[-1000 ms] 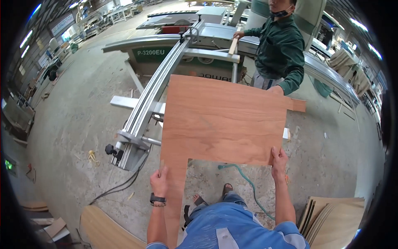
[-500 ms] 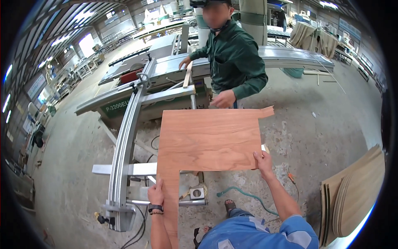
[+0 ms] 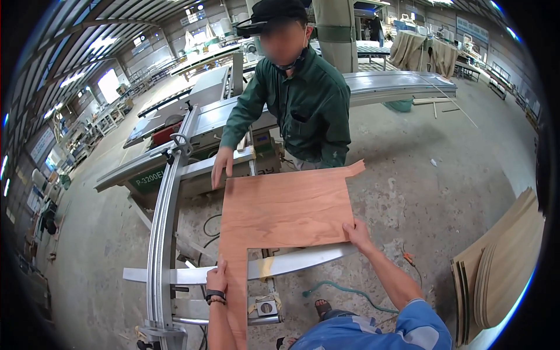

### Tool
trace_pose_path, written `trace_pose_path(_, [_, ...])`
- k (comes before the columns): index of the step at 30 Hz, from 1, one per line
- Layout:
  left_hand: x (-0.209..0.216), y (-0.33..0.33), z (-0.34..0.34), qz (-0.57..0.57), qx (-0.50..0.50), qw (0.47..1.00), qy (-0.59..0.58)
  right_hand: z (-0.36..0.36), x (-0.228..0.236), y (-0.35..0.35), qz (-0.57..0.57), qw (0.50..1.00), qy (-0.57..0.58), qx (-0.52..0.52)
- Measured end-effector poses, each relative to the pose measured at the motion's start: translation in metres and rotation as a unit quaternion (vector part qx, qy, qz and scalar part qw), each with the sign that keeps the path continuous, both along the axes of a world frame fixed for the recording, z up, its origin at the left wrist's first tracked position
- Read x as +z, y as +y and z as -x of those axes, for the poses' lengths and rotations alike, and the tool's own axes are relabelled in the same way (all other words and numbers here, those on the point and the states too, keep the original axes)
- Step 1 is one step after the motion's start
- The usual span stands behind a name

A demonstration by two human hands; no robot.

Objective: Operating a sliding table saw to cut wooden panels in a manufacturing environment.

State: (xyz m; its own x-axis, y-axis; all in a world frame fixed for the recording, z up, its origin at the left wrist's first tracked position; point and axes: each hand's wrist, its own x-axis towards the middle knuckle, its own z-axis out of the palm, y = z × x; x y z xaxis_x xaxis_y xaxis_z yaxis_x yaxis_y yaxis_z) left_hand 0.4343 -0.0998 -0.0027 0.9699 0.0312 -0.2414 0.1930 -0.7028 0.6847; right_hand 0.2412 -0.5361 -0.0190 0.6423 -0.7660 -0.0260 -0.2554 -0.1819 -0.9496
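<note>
A flat reddish-brown plywood panel (image 3: 286, 210) with a cut-out corner hangs in front of me, a long narrow leg running down its left side and a small tab sticking out at the far right. My left hand (image 3: 216, 277) is closed around the left edge of the leg. At the panel's near right corner, my right hand (image 3: 358, 234) grips the edge with its thumb on top. A co-worker in a green jacket (image 3: 297, 116) stands across from me. This person's hand (image 3: 222, 165) is by the panel's far left corner; whether it touches cannot be made out.
A sliding table saw (image 3: 201, 154) stands beyond the panel, its long aluminium rail (image 3: 166, 233) running along the left. A metal crossbar (image 3: 291, 262) passes beneath the panel. Curved wooden sheets (image 3: 501, 274) lean at the right. A green hose (image 3: 350, 289) lies on the floor.
The co-worker has come closer and moved one hand from the saw to the panel's far left corner. The panel, in both my hands, has shifted slightly left and nearer in the view.
</note>
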Motion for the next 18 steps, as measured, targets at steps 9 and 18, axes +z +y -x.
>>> trace_pose_path(9, [-0.009,-0.023,-0.021,-0.022,0.005,1.0,0.001,-0.017,0.023,-0.016,0.068,0.997,0.018,-0.036])
trace_pose_path(18, [0.009,-0.057,-0.032,-0.012,-0.08,0.993,-0.082,-0.005,0.026,-0.037,0.063,0.997,-0.035,-0.027])
